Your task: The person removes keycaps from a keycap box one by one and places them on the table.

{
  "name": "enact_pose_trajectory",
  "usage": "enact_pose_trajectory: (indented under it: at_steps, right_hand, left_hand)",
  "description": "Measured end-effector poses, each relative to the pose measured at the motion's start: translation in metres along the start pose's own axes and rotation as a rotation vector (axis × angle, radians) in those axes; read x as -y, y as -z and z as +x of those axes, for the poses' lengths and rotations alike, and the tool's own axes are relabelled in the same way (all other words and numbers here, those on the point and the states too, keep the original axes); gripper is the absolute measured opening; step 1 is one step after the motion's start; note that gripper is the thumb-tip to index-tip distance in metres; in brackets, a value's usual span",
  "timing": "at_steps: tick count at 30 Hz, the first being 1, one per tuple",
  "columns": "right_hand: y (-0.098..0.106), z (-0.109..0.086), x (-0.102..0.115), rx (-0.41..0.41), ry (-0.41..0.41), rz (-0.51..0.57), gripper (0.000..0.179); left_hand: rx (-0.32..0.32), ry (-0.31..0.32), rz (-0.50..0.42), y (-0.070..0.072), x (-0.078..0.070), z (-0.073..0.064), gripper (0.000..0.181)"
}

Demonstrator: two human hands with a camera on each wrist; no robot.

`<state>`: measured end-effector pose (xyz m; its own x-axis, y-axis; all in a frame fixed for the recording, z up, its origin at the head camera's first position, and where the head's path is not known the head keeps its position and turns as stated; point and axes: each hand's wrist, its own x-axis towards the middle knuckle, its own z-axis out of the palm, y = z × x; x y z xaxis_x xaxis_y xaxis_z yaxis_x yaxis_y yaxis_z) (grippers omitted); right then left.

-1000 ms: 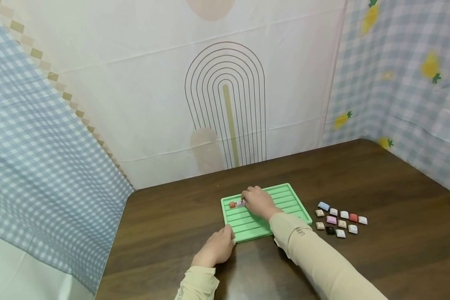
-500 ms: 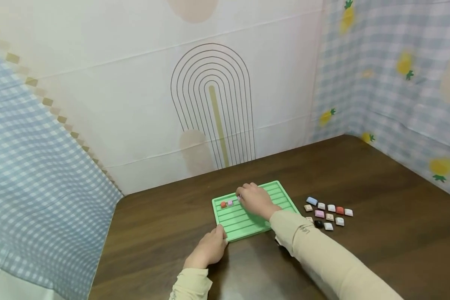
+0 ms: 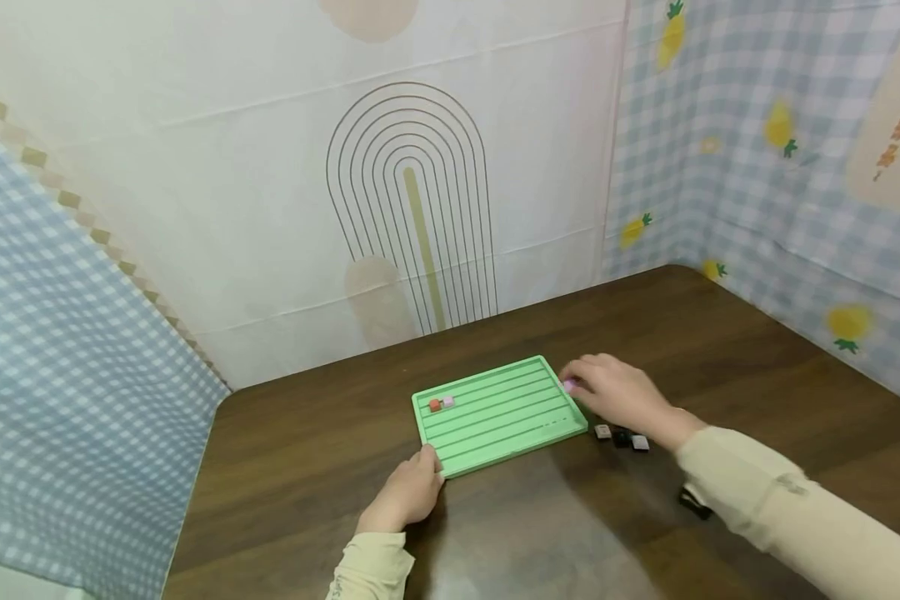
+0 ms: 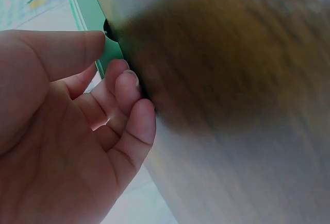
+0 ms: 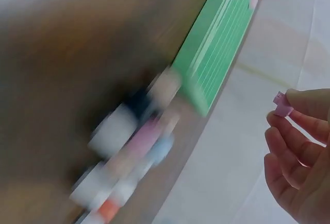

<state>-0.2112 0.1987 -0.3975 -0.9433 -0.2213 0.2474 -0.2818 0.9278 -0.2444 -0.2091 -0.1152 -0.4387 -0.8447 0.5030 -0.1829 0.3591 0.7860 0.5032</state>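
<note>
The green ridged tray (image 3: pixel 495 417) lies on the table, a red keycap (image 3: pixel 435 405) and a light purple keycap (image 3: pixel 448 402) side by side near its far left corner. My left hand (image 3: pixel 405 492) grips the tray's near left corner; in the left wrist view the thumb lies on its edge, with the fingers curled beneath. Just off the tray's right edge, my right hand (image 3: pixel 618 396) pinches a pinkish-purple keycap (image 5: pixel 282 104) between thumb and fingertips, raised above the table.
Several loose keycaps sit right of the tray, among them a black keycap (image 3: pixel 621 439) and a white keycap (image 3: pixel 640 443). My right hand and forearm hide others in the head view; the right wrist view shows them blurred. A patterned cloth (image 3: pixel 270 208) hangs behind the table.
My right hand has lifted away from the tray's far row and moved right, past its right edge, still pinching the purple keycap. The left hand stays at the tray's corner. The head view has shifted.
</note>
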Motion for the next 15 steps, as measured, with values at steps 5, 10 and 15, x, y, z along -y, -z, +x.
enact_pose_trajectory:
  at_steps: [5,10,15]
  right_hand:
    - [0.015,-0.040,-0.037,0.006,-0.073,-0.038,0.014]
    - [0.010,-0.068,-0.057,0.074,-0.112,-0.049,0.010]
    - [-0.003,-0.088,-0.061,0.122,-0.109,-0.091,0.007]
  left_hand:
    - [-0.002,-0.006,0.003,0.001,0.002,-0.001,0.005]
    - [-0.002,0.001,-0.006,0.002,0.004,-0.002,0.005]
    - [-0.012,-0.005,-0.011,0.001,-0.002,-0.001,0.004]
